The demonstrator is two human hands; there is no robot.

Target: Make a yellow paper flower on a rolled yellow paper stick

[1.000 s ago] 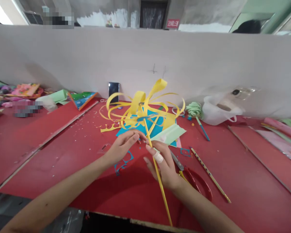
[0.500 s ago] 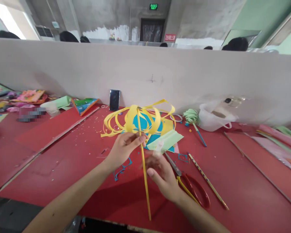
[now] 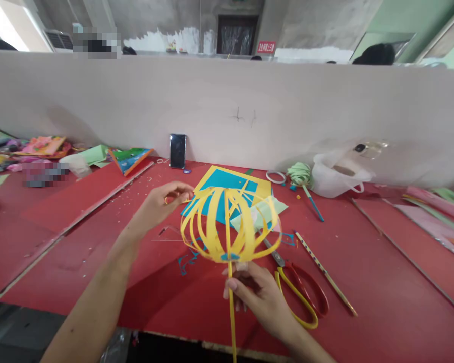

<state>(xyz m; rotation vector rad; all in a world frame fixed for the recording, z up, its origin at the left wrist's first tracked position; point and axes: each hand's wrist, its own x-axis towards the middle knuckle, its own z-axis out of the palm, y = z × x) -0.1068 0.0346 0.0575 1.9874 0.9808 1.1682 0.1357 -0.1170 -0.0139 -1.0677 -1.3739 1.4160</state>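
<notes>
My right hand (image 3: 255, 290) is closed around a thin yellow stick (image 3: 232, 322), just beneath a globe of curved yellow paper strips (image 3: 212, 224). This globe looks like a paper lantern, with a small blue piece (image 3: 230, 257) at its base where the stick passes through. My left hand (image 3: 164, 201) is at the globe's upper left, fingers bent and slightly apart, with nothing visible in them. Behind the globe lie blue paper (image 3: 221, 181) and yellow paper (image 3: 265, 186). Scissors (image 3: 306, 297) with red and yellow handles rest beside my right hand.
A patterned pencil (image 3: 325, 275) lies right of the scissors. Farther back are a tape roll (image 3: 276, 176), a coiled green paper piece on a blue stick (image 3: 298, 174) and a white plastic bag (image 3: 327, 174). A phone (image 3: 177, 151) leans against the partition (image 3: 136, 106). Blue scraps (image 3: 187, 263) dot the red table.
My left hand has let go of the stick and moved up and left. My right hand has taken hold of it, and the strips have come lower and nearer, now rounded into a globe.
</notes>
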